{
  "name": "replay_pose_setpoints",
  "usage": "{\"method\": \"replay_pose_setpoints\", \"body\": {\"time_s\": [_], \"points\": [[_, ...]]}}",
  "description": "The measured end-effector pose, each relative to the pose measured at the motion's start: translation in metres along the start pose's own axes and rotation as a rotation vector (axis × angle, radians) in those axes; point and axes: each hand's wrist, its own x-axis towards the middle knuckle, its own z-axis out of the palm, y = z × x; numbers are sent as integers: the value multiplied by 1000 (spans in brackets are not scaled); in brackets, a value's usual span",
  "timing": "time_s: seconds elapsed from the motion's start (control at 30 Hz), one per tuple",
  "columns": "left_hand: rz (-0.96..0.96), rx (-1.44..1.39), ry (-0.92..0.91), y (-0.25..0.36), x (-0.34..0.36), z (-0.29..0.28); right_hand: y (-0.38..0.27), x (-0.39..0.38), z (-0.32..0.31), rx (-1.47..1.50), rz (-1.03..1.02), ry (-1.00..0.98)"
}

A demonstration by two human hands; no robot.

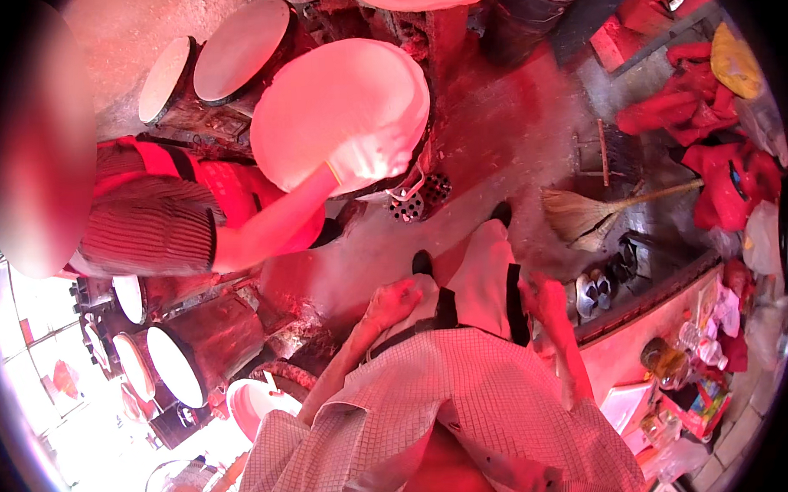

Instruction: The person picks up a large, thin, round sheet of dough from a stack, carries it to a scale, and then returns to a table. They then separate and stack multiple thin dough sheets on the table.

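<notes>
My left hand (393,305) rests on my left thigh, its fingers loosely bent and apart, with nothing visible in it. Beside my right thigh lies my right hand (546,300), near the black band (516,304) on my pale trousers (480,273); its fingers are mostly hidden. Both hands are apart from the large round pale disc (333,109) ahead on the left. Another person's pale, apparently gloved hand (375,155) touches that disc near its right edge. A checked cloth garment (450,374) covers my upper body.
Drum-like cylinders with pale round tops (176,366) stand at left. Perforated black briquettes (406,206) sit on the floor ahead. At right lie a straw broom (575,214), red cloths (688,106) and cluttered jars (663,364). A fan (181,489) stands lower left.
</notes>
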Motion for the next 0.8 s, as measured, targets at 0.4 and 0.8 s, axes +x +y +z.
{"method": "replay_pose_setpoints", "body": {"time_s": [0.4,0.8], "points": [[-28,141,-38,145,174,25,159,136,-106,68,114,106],[104,-49,150,239,278,44,144,353,-230,28,-250,32]]}}
